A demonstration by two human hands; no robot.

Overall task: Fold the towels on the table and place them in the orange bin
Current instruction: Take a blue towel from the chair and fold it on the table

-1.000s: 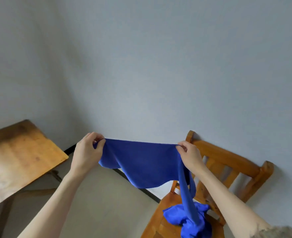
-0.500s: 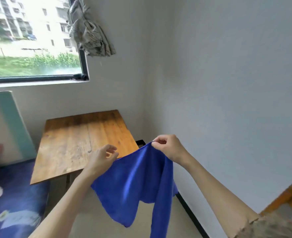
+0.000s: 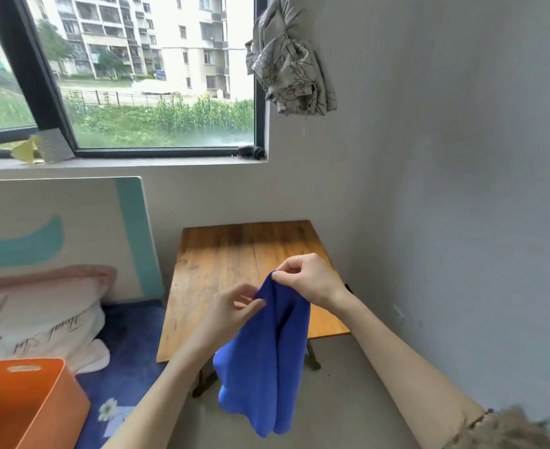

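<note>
A small rectangular wooden table [image 3: 234, 264] stands in the corner against the grey wall, under a dark-framed window [image 3: 157, 92]. A patterned grey curtain [image 3: 291, 56] is knotted up at the window's right edge. Left of the table a white and teal board [image 3: 82, 234] leans on the wall, with a pink and white pillow [image 3: 37, 315] on blue floral bedding [image 3: 128, 367] before it. The open orange plastic bin [image 3: 30, 403] sits at lower left, well apart from the table.

One blue cloth towel [image 3: 263, 354] hangs in the air above the table's near edge, covering part of that edge and one dark table leg. The right hand [image 3: 312, 280] pinches its top corner between thumb and fingers; the left hand [image 3: 234, 309] pinches the neighbouring corner just beside it, so the towel droops doubled lengthwise.

Half a second ago the two hands were farther apart and the towel was spread wider between them; now the corners nearly meet. The view has also swung left, bringing in the bin and the full window.

Counted: one towel, one bin, one table, two hands.
</note>
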